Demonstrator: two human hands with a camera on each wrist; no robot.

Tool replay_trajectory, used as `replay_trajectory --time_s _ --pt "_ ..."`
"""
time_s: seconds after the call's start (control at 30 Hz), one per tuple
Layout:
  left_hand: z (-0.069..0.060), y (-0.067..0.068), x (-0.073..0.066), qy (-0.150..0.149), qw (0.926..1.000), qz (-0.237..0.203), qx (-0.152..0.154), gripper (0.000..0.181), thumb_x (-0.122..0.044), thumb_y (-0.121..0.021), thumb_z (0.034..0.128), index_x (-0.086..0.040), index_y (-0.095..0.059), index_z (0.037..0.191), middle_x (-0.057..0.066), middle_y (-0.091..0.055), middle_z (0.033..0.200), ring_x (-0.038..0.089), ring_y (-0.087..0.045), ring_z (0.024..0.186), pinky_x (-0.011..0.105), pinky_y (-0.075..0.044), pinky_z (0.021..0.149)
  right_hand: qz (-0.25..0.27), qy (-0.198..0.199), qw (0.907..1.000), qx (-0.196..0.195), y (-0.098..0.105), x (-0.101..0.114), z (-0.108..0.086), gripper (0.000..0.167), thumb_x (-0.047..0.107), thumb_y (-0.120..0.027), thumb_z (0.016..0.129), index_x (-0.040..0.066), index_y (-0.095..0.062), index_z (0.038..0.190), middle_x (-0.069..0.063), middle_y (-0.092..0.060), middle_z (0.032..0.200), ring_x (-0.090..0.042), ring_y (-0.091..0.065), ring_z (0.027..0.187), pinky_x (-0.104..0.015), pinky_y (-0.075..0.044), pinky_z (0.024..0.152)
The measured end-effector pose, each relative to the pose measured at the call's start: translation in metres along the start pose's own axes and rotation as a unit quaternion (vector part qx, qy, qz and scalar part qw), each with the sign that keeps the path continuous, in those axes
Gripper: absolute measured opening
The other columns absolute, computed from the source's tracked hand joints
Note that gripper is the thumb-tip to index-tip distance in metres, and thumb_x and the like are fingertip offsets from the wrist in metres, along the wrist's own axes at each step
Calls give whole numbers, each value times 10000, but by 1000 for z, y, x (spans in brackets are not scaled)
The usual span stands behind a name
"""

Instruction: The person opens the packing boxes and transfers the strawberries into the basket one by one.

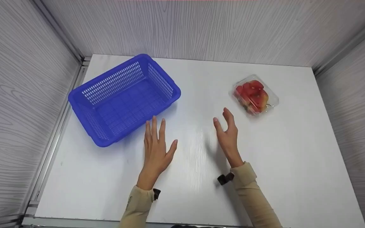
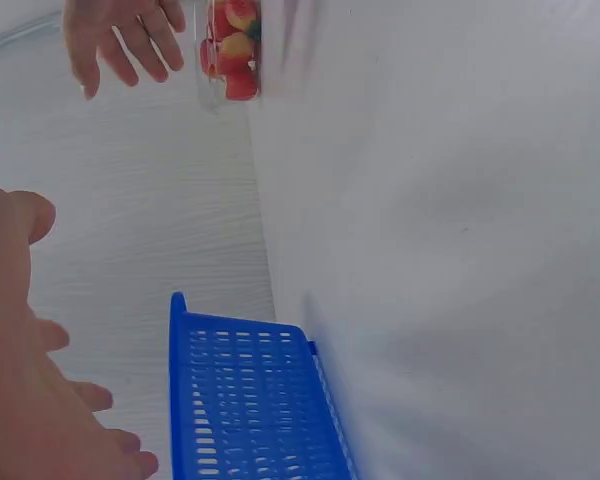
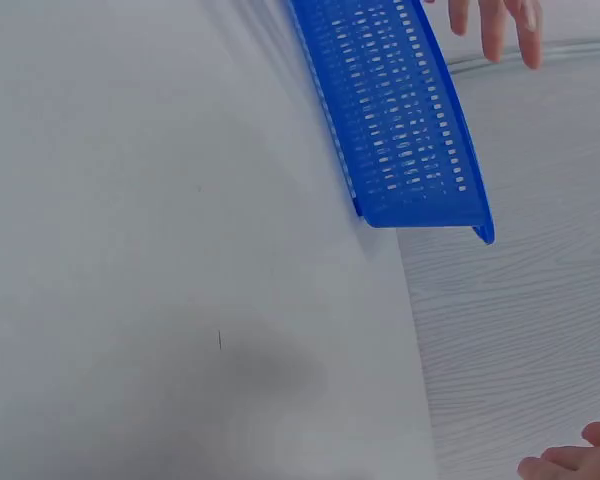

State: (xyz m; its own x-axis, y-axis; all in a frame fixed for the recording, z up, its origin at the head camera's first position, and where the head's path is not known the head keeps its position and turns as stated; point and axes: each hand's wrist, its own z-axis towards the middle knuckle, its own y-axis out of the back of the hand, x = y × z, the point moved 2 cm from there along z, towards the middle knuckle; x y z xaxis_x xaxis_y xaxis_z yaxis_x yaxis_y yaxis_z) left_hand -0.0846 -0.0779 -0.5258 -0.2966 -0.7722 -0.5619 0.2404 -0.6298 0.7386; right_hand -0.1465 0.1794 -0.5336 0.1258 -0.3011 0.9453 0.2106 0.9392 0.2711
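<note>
My left hand (image 1: 155,155) hovers with fingers spread, holding nothing, near the front side of a blue plastic basket (image 1: 128,104). Its fingertips come close to the basket's near rim in the head view; whether they touch I cannot tell. The basket has slotted walls, stands at an angle and has nothing inside. My right hand (image 1: 228,136) is raised, thumb and fingers apart, holding nothing. It is nearest to a clear plastic box (image 1: 272,99) of red and yellowish fruit (image 1: 252,95), which lies beyond it to the right. The left wrist view also shows this fruit (image 2: 238,50).
A white table (image 1: 195,196) carries the basket at back left and the fruit box at back right. Grey wood-grain panels (image 1: 182,28) enclose its back and sides. A metal rail (image 1: 55,136) runs along the left edge.
</note>
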Motion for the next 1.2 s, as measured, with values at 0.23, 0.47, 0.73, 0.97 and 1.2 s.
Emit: replay_trajectory --time_s 0.23,0.47,0.73,0.97,1.2 --pt "-17 14 39 457 9870 -347 -1499 872 -285 -614 929 20 -91 1557 230 21 1626 452 79 1473 588 2 1149 2463 -768 9657 -307 -32 -11 27 545 169 -505 1045 -19 -291 1510 -173 -389 1531 -269 -384 1409 -330 -283 1136" --pt "-34 24 68 767 9525 -680 -2868 937 -225 -598 891 122 23 1500 330 102 1575 455 143 1463 518 61 1164 3432 -1272 9296 -438 -62 -1 43 553 149 -458 1056 8 -218 1535 -182 -307 1576 -281 -352 1429 -312 -281 1135" --pt "-34 51 56 1759 8868 -1603 -3962 972 -301 -543 944 198 132 1435 362 187 1543 345 196 1481 372 124 1161 3802 -1395 9142 -171 -116 -21 63 616 183 -447 1063 61 -125 1573 -83 -218 1627 -217 -280 1465 -277 -242 1145" --pt "-30 63 50 2722 8379 -2938 -3709 951 -222 -522 959 50 214 1498 173 246 1605 81 190 1470 205 104 1125 4047 -1612 8998 245 -150 -21 74 603 270 -408 1077 75 -133 1577 -57 -228 1628 -187 -244 1478 -297 -175 1170" --pt "-25 50 83 2846 7470 -4682 -3765 790 -83 -387 1001 -54 191 1539 58 114 1647 52 30 1483 189 -50 1152 3859 -1403 9079 841 -158 -9 78 540 313 -295 1102 40 -210 1559 -69 -287 1606 -186 -230 1483 -327 -143 1181"
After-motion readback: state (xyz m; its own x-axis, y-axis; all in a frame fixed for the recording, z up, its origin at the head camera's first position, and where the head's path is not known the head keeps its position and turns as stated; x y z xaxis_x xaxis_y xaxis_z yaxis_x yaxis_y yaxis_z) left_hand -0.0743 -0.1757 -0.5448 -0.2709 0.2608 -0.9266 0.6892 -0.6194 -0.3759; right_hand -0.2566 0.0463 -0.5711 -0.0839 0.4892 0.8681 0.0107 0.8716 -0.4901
